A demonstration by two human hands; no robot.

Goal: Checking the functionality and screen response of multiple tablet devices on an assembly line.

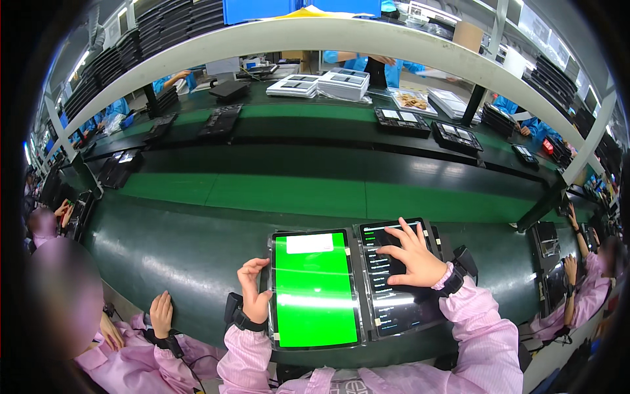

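Observation:
Two tablets lie side by side in front of me on the dark green table. The left tablet (315, 302) glows bright green, with a white box near its top. On the right tablet (394, 315) a black screen shows a list of text lines. My left hand (254, 287) is at the left edge of the green tablet, fingers curled and thumb apart, nothing seen between them. Over the upper half of the black-screened tablet, my right hand (413, 257) has its fingers spread, fingertips at or just above the glass; I cannot tell whether they touch.
A conveyor with a green belt (289, 192) runs across beyond the table (177, 243). Stacked white trays (343, 84) and opened tablets (457, 136) stand on the far side. A white overhead beam (315, 34) crosses above. Co-workers in pink sit close at left and right.

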